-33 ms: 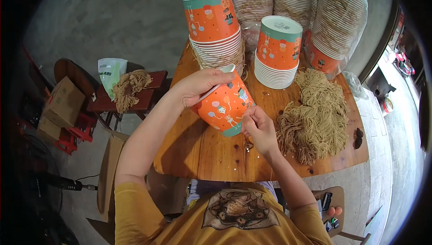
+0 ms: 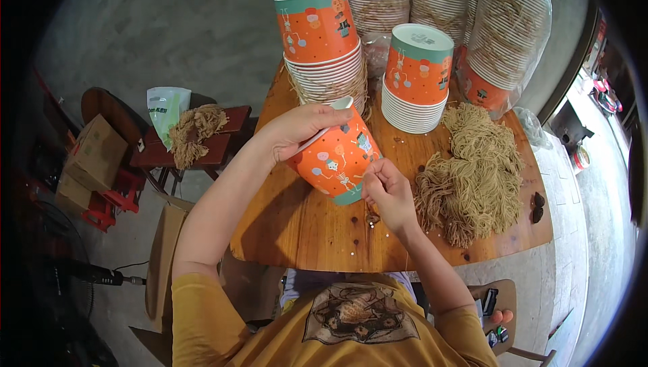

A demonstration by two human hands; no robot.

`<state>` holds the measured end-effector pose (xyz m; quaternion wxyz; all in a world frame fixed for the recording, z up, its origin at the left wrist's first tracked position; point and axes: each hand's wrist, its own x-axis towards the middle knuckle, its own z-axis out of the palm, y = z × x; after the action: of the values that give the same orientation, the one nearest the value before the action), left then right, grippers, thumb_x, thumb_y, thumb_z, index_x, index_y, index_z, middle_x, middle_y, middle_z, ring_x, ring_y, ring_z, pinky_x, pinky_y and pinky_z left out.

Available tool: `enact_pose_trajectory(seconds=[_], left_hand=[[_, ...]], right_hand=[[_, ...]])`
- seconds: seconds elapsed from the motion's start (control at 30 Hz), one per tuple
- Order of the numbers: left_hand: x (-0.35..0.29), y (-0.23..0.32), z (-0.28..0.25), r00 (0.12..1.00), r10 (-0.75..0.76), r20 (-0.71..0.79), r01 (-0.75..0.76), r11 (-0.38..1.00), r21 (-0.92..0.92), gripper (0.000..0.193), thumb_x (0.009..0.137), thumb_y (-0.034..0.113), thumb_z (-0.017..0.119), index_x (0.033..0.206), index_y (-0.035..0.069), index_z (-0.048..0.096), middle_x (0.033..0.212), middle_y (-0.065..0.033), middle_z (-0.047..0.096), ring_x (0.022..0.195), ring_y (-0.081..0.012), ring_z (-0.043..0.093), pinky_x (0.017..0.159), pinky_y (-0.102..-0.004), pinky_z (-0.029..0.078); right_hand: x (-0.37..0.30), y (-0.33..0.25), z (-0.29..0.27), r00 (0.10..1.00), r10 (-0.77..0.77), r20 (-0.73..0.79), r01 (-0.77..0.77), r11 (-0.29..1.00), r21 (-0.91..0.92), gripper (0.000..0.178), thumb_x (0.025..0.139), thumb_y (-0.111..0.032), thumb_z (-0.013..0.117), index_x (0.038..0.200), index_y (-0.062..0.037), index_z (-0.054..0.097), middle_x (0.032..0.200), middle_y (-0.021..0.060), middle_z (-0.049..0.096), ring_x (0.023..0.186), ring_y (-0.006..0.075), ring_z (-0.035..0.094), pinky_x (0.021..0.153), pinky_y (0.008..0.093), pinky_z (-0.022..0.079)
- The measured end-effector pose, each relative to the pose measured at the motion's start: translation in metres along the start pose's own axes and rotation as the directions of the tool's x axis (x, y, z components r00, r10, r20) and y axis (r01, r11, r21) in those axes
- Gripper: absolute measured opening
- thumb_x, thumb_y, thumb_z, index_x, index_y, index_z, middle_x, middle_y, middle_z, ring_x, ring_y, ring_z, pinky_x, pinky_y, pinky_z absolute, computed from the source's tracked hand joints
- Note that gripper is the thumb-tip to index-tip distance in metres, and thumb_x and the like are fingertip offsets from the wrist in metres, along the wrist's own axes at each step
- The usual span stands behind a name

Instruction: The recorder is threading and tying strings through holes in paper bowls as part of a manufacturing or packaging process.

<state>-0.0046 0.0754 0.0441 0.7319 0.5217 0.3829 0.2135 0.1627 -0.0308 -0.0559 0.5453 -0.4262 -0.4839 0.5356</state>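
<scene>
My left hand [image 2: 314, 127] grips an orange paper bucket [image 2: 337, 161] at its white rim, with the thumb on the outer wall and the fingers hidden inside. The bucket is tilted over the wooden table, its green base band pointing down toward me. It bears skeleton and balloon pictures. My right hand [image 2: 386, 190] is closed in a pinch against the bucket's lower right side. What its fingertips hold is hidden. To the right of that hand lies a heap of tan twine strands [image 2: 482, 168].
Upside-down bucket stacks stand behind, one at left [image 2: 317, 26] and a shorter one [image 2: 418, 63]. Farther back rise bagged stacks [image 2: 509, 36] with twine. A red-brown bench [image 2: 233, 124] carries more twine [image 2: 192, 134] and a white-green bag [image 2: 169, 112]. Cardboard boxes [image 2: 94, 154] sit at far left.
</scene>
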Motion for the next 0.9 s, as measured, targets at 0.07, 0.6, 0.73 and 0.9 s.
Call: enact_pose_trajectory(seconds=[0.07,0.6,0.73,0.9], left_hand=[[0.000,-0.004,-0.003,1.000,0.015,-0.006,-0.015,0.999,0.033,0.030,0.089,0.027,0.063,0.102,0.001,0.061,0.097,-0.0077,0.066,0.084,-0.0126,0.065,0.077,-0.0266,0.053],[0.004,-0.016,0.006,0.999,0.025,-0.031,-0.023,0.998,0.066,0.032,0.089,0.029,0.062,0.098,-0.003,0.062,0.090,-0.0094,0.066,0.074,-0.0114,0.065,0.066,-0.0260,0.054],[0.006,-0.017,0.007,1.000,0.025,0.017,-0.026,0.999,0.044,0.032,0.090,0.029,0.062,0.096,-0.002,0.063,0.088,-0.0081,0.067,0.073,-0.0104,0.064,0.065,-0.0254,0.054],[0.004,-0.021,0.018,0.998,0.047,-0.044,-0.043,0.995,0.091,0.034,0.089,0.032,0.063,0.089,-0.002,0.063,0.080,-0.0076,0.066,0.064,-0.0107,0.063,0.056,-0.0250,0.053]], right_hand=[[0.001,-0.001,0.002,1.000,-0.013,0.007,0.013,1.000,0.013,0.007,0.090,-0.010,0.050,0.087,-0.0046,0.049,0.071,-0.0021,0.052,0.064,0.0041,0.048,0.059,0.0199,0.039],[0.016,-0.009,0.009,0.900,-0.436,-0.004,0.424,0.878,-0.223,0.006,0.088,-0.001,0.046,0.094,-0.0009,0.046,0.109,0.0134,0.059,0.087,0.0108,0.056,0.081,0.0260,0.046],[0.015,-0.011,0.011,0.851,-0.523,0.040,0.514,0.815,-0.267,0.006,0.087,0.000,0.047,0.093,-0.0007,0.046,0.113,0.0152,0.059,0.086,0.0107,0.056,0.080,0.0260,0.046],[0.015,-0.001,0.005,0.901,-0.434,-0.018,0.419,0.880,-0.226,0.007,0.086,-0.004,0.053,0.089,-0.0034,0.047,0.091,0.0058,0.062,0.067,0.0085,0.052,0.064,0.0249,0.046]])
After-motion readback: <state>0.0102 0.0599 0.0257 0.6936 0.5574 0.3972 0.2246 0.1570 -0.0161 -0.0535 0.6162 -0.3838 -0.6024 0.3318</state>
